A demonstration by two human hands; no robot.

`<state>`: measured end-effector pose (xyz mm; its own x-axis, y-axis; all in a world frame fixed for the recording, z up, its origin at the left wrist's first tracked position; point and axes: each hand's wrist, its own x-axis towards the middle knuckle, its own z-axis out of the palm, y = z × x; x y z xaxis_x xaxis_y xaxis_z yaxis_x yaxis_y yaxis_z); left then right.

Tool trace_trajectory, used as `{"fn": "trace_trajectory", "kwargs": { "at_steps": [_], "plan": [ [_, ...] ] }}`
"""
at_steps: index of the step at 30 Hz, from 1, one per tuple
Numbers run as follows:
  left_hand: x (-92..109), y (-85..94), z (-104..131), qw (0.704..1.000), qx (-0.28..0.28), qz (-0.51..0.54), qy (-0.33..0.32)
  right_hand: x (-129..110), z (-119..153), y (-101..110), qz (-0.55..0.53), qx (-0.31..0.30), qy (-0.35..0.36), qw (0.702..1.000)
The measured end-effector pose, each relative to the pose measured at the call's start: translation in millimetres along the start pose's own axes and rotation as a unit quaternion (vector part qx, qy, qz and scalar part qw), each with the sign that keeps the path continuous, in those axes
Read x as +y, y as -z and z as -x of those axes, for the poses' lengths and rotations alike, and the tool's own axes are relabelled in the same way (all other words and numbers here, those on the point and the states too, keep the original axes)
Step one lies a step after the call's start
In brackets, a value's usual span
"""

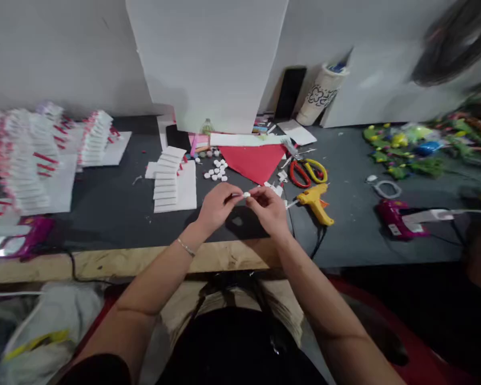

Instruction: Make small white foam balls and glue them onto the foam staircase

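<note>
My left hand [219, 205] and my right hand [270, 209] meet above the dark table, fingertips closed in a pinch on one small white piece [246, 194] between them. Its exact shape is too small to make out. Left of my hands, a stepped stack of white strips [168, 182] stands on a white board [187, 187]. Several small white rounded pieces [217, 171] lie just beyond my left hand. A red sheet [254, 163] is spread behind my hands, with white scraps [276, 188] near my right fingers.
Right of my right hand lie a yellow glue gun [315, 202] and red-and-yellow scissors [308, 172]. More stepped white models [32, 166] crowd the left. Green decorations [404, 147] and a purple device [398, 219] are at the right, near another person's arm. A decorated white cylinder [321, 95] stands behind.
</note>
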<state>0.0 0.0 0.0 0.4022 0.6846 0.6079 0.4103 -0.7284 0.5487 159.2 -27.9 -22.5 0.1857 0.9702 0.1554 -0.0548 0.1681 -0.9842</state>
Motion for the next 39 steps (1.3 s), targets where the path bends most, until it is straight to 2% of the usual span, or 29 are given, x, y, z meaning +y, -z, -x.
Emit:
{"fn": "trace_trajectory", "kwargs": {
  "at_steps": [3,7,9,12,16,20,22,25,28,32,36,39],
  "plan": [
    [-4.6,1.8,-0.1,0.999,-0.010,-0.028,-0.038,0.6,0.1,-0.3,0.000,0.008,0.005,1.000],
    [-3.9,1.1,-0.4,0.998,-0.009,-0.039,-0.047,-0.6,1.5,-0.7,0.020,0.015,0.021,0.999],
    [-0.2,0.8,-1.3,1.000,-0.017,-0.023,-0.012,-2.1,2.4,-0.6,0.036,0.019,0.027,0.999],
    [6.1,2.2,-4.0,0.994,-0.048,0.051,0.085,-4.4,3.1,0.6,0.028,0.005,0.024,0.999],
    [8.8,5.9,-7.9,0.955,-0.091,0.203,0.195,-5.2,1.9,4.7,-0.033,-0.051,0.012,0.998],
    [5.0,8.2,-8.9,0.913,-0.096,0.307,0.250,-3.7,0.4,8.5,-0.081,-0.105,-0.006,0.991],
    [3.2,9.4,-8.7,0.896,-0.094,0.338,0.273,-3.2,0.4,9.3,-0.100,-0.126,-0.013,0.987],
    [2.9,12.3,-8.7,0.878,-0.124,0.356,0.293,-3.9,0.9,9.4,-0.118,-0.142,-0.027,0.982],
    [4.8,15.5,-9.8,0.888,-0.129,0.338,0.283,-5.7,0.7,8.7,-0.137,-0.135,-0.055,0.980],
    [5.4,14.7,-10.5,0.908,-0.104,0.306,0.266,-6.8,-1.0,5.1,-0.168,-0.111,-0.089,0.976],
    [0.1,6.8,-7.4,0.926,-0.045,0.266,0.265,-6.0,-0.6,-1.1,-0.126,-0.065,-0.047,0.989],
    [-5.5,1.8,-6.7,0.939,-0.018,0.230,0.257,-8.0,-0.8,-3.5,-0.063,-0.056,-0.019,0.996]
  ]
}}
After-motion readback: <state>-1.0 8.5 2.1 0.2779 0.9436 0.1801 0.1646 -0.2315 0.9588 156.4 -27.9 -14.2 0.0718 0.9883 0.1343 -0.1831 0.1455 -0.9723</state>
